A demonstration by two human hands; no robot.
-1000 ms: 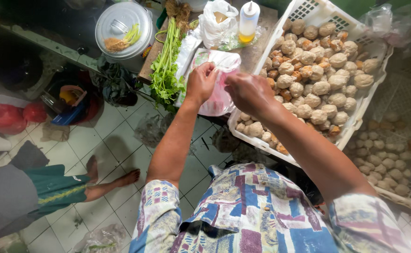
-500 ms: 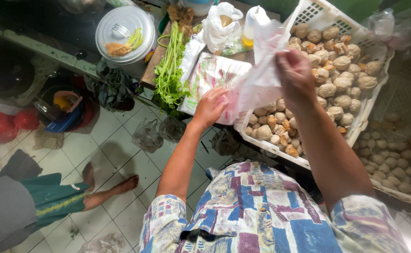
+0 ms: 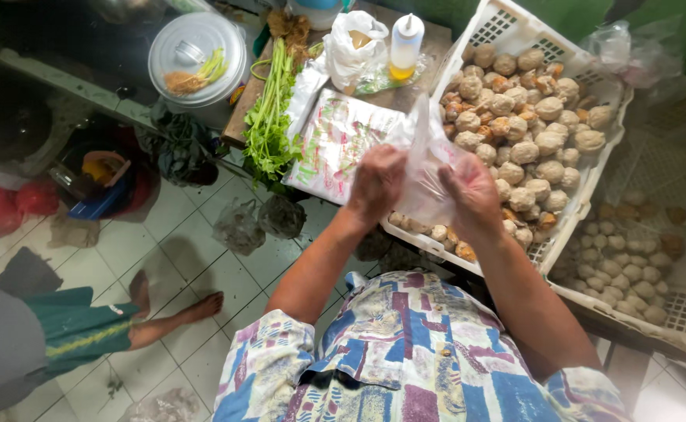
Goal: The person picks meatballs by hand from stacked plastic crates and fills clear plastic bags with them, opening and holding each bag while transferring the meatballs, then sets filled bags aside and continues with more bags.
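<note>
A thin clear plastic bag point(image 3: 425, 168) is pinched between both hands over the near edge of a white crate point(image 3: 585, 195) heaped with pale round balls point(image 3: 526, 125). The left hand point(image 3: 374, 184) grips its left side, the right hand point(image 3: 472, 191) its right, fingers closed on the film. Just beyond lie a stack of printed bags point(image 3: 335, 141) on the tabletop point(image 3: 405, 98), a bunch of greens point(image 3: 268, 117) and a squeeze bottle point(image 3: 405, 47).
</note>
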